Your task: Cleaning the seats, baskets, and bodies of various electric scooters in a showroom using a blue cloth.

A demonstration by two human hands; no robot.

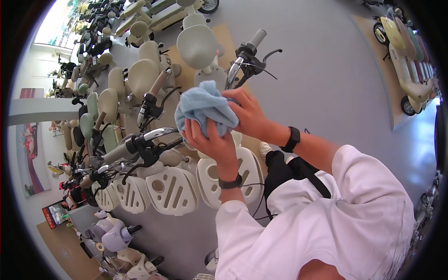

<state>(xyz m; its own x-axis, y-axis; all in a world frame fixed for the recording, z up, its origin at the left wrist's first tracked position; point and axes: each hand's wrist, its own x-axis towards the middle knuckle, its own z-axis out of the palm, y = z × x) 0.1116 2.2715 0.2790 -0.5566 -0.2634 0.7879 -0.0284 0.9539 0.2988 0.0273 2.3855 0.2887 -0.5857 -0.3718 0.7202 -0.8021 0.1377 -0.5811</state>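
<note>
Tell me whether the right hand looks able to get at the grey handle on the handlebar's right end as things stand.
Probably yes. The right hand is at the blue cloth, near that end of the handlebar. Nothing seems to cover the grey handle, though the brake lever stands beside it.
</note>
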